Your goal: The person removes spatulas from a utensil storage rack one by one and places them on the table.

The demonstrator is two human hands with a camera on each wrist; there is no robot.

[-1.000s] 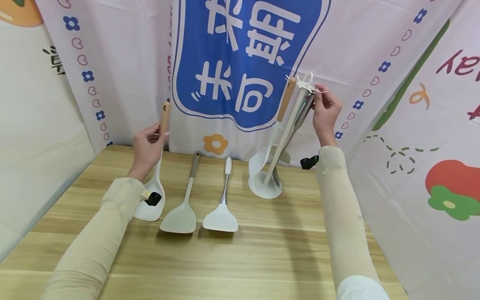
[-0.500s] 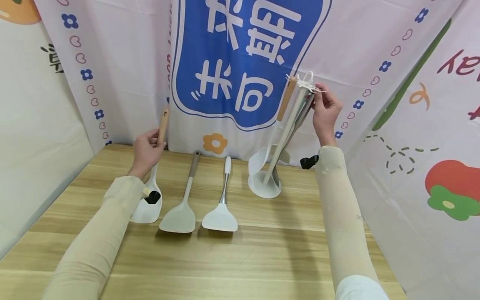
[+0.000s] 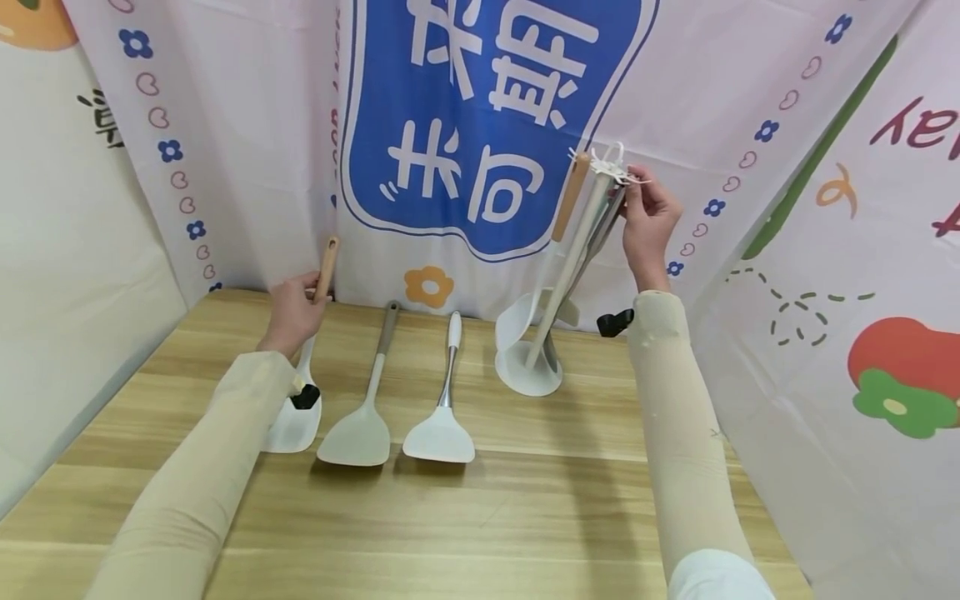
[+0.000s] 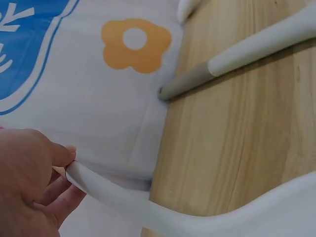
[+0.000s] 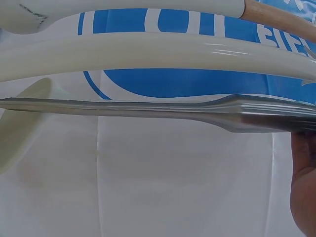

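Room before the grey spatula (image 3: 360, 437)

Between the sleeves (image 3: 681, 450), tabletop (image 3: 450, 533) room is left in front of it. To its left, passage is blocked by the left hand (image 3: 290, 312) and wooden-handled utensil (image 3: 327, 268). To its right, a narrow blade-level gap is left before the white turner (image 3: 440, 437); farther right, the way is barred by the stand (image 3: 529, 383) and right hand (image 3: 651, 223). Behind it, reach is stopped by the cloth backdrop (image 3: 360, 271).

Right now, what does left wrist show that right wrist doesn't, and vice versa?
Only left wrist: the left hand pinching a white utensil, a grey-handled turner, a white handle tip, the wooden table and an orange flower print.
Only right wrist: the right hand at a metal handle, the cream pole, a wooden-handled utensil and a pale utensil head.
Both: white backdrop with blue print.
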